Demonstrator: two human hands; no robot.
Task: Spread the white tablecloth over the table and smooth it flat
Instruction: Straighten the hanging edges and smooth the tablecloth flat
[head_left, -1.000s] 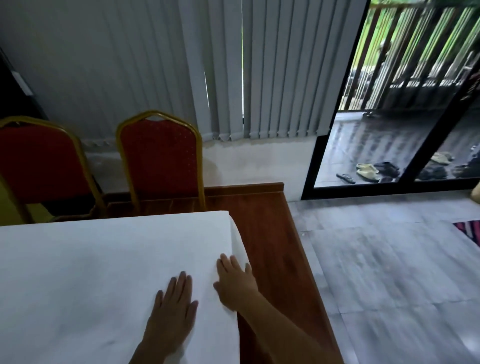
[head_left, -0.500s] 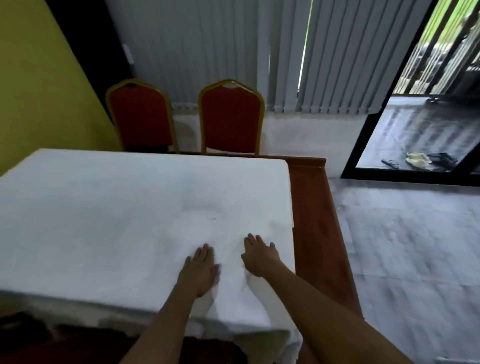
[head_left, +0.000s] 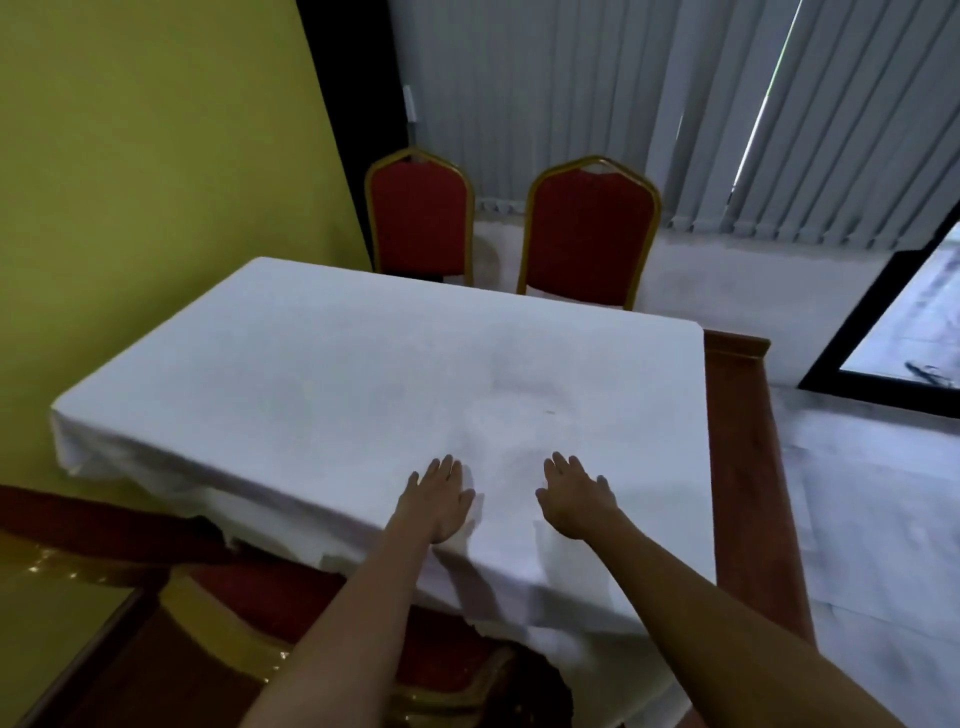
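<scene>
The white tablecloth (head_left: 363, 384) covers most of the wooden table (head_left: 737, 467) and hangs over its near and left edges. A brown strip of bare tabletop shows along the right side. My left hand (head_left: 439, 499) lies flat, palm down, on the cloth near the front edge, fingers straight. My right hand (head_left: 576, 499) rests flat on the cloth a short way to the right, fingers spread. A faint wrinkle sits in the cloth just beyond both hands.
Two red chairs with gold frames stand behind the table, one (head_left: 421, 218) left and one (head_left: 589, 231) right. A yellow wall (head_left: 145, 182) borders the left. Another red chair (head_left: 322, 618) is below my arms. Grey vertical blinds (head_left: 623, 104) and tiled floor (head_left: 872, 509) lie beyond.
The view has swung left, now showing the table's left end and yellow wall. Both hands stay flat on the cloth and have moved a little apart.
</scene>
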